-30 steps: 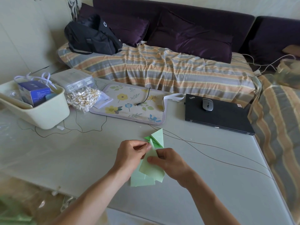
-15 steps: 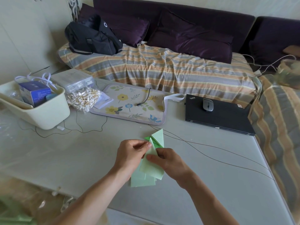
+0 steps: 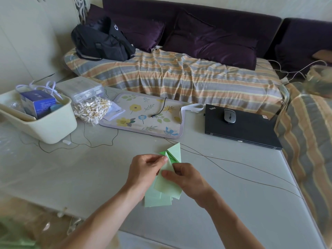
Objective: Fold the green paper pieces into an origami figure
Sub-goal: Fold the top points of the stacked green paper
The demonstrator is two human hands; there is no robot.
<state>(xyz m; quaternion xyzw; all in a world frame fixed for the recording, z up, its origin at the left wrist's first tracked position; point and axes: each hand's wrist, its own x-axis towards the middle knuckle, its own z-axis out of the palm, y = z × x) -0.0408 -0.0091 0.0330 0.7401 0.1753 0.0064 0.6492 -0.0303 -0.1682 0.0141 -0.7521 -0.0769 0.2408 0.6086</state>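
Head view is the only one on offer, and it looks down on a pale tabletop (image 3: 233, 203) with both hands working near its front edge. The left hand (image 3: 143, 173) pinches the upper part of a pale green folded piece (image 3: 166, 184) between thumb and fingertips, and the right hand (image 3: 186, 178) presses its thumb on the same piece while its fingers curl round behind, so both sets of fingers are closed on paper. That piece is held just above the tabletop, narrowing to a point at its far end. Beyond it lies another folded section (image 3: 175, 152), darker green inside with creases already set; whether it is joined to the held piece I cannot quite tell from this angle. Beneath the hands, flat green sheets (image 3: 156, 200) lie stacked on the tabletop, showing no folds that I can see.

By my reading the job is under way but far from finished: a few creases are in, no recognisable figure has formed, and the stacked sheets remain to be folded and assembled.
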